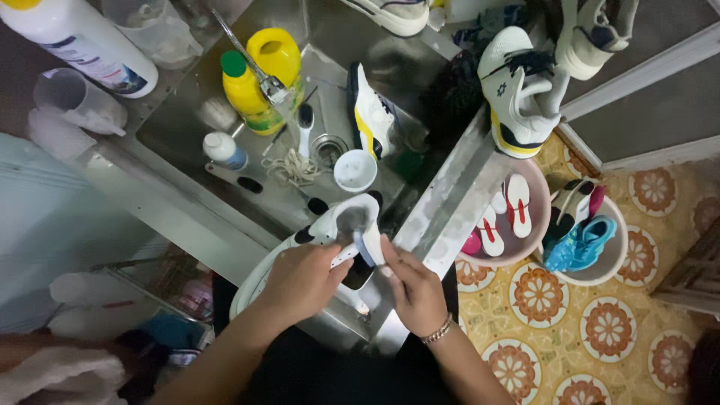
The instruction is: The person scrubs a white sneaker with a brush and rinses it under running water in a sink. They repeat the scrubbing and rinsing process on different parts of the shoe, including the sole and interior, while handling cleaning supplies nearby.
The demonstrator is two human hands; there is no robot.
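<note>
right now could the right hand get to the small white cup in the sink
Probably yes. The right hand is at the white shoe over the sink's near edge, and the white cup stands just beyond the shoe with open sink floor around it. The hand would first have to let go of the brush.

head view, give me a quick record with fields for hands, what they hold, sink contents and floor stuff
left hand: left hand grips a white sneaker over the sink edge
right hand: right hand, bracelet on wrist, holds a small brush at the shoe opening
sink: steel sink with two yellow bottles, a white cup, a white brush, another sneaker
counter: white sneaker with dark trim
floor: two basins holding shoes, a blue shoe in the right one
</note>
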